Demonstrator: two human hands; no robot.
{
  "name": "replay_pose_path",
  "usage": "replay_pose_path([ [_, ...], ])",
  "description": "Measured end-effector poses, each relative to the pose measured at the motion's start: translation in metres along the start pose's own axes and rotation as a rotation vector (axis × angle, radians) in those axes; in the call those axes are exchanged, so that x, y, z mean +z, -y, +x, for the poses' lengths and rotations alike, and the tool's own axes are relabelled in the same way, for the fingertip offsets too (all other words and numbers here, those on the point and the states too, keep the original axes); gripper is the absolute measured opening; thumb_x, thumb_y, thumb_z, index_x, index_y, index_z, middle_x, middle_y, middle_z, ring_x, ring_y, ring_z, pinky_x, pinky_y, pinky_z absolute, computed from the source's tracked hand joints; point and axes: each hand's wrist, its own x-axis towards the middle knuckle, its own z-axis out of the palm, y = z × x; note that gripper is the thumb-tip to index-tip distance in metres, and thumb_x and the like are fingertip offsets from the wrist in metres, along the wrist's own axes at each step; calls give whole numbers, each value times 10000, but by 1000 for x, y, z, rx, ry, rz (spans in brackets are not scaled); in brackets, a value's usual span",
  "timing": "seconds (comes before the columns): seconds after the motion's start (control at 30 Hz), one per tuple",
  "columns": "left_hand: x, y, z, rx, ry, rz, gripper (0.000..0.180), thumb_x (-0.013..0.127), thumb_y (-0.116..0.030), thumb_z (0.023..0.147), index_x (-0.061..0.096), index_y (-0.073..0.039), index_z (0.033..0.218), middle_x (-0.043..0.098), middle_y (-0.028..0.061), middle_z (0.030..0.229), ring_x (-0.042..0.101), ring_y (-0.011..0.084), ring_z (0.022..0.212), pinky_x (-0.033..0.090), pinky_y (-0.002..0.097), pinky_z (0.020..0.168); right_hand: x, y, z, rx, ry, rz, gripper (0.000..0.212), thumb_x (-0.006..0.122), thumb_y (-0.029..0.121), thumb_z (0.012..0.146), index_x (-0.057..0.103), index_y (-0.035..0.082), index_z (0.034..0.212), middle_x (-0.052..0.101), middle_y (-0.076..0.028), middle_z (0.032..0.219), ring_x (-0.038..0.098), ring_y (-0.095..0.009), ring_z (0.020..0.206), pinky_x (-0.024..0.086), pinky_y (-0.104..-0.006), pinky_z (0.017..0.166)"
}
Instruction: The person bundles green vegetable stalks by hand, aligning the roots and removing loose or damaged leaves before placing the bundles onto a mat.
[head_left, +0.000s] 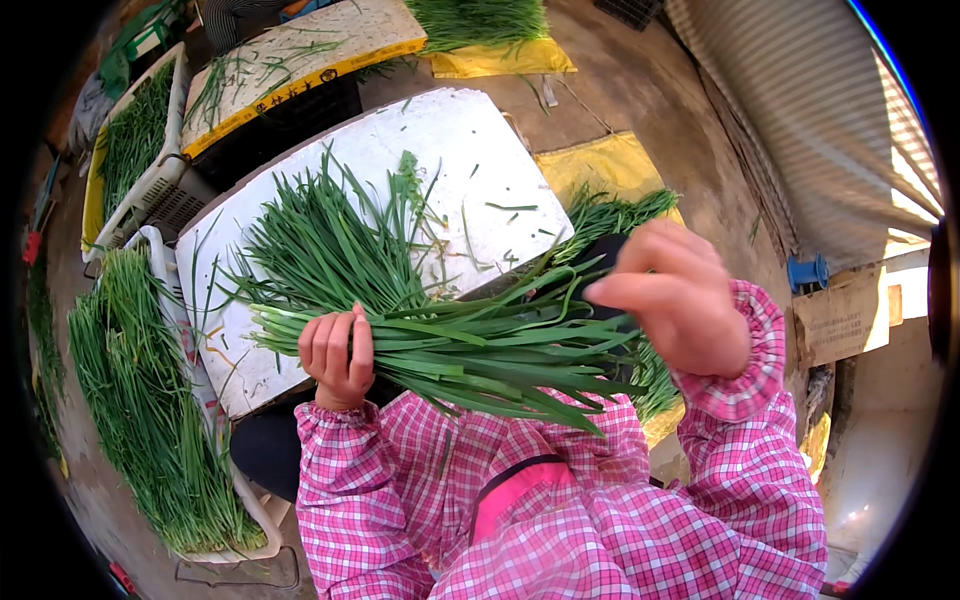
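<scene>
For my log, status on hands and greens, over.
Left hand gripping bundle. Right hand raised, grip unclear. More greens crowd its far side, on white board.

Long-leaved green bunch (480, 350), held sideways, pale ends (278, 322) left.

The bunch of garlic chives (480, 345) lay in the left hand (338, 358), extending toward the right hand (675, 295). Beyond the left hand, a chive pile (320, 240) rested on the worktop (490, 125). Left of that hand stood a chive-filled crate (168, 262); right of the right hand, a spool (806, 272) sat near a carton (840, 325).
</scene>
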Motion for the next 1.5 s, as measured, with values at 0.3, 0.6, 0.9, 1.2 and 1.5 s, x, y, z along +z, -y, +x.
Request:
replay_pose_path([
  [0.3,2,23,-11,-235,-81,56,291,606,-101,716,463,-2,949,524,121,817,511,252,718,396,356,655,-13,20,-52,171,247,651,218,646,210,689,597,5,747,586,-95,793,560,-223,704,440,-314,598],
  [0.6,1,21,-16,-258,-59,0,294,582,-142,736,461,5,960,516,136,846,498,262,741,383,359,664,27,-1,-70,473,-163,350,219,585,-63,681,556,0,889,571,-112,830,560,-223,768,446,-283,653],
  [0.9,1,14,-7,-275,-102,-33,269,579,-119,744,478,14,956,524,132,810,504,252,706,385,346,632,45,1,-58,320,-140,288,328,591,-75,625,574,24,938,578,-130,856,570,-259,747,463,-306,620],
  [1.2,1,15,-9,-305,-124,-61,288,598,-128,731,480,11,953,517,123,810,494,249,717,391,343,637,50,5,-45,170,-163,188,293,591,-40,560,580,27,845,559,-88,762,552,-225,629,453,-300,522],
  [1.5,8,11,-11,-453,-199,-161,297,617,-175,705,489,-15,920,508,118,825,491,250,727,393,345,645,51,11,-38,149,-78,-94,189,574,56,579,575,55,769,425,-28,639,477,-176,582,401,-271,529],
])
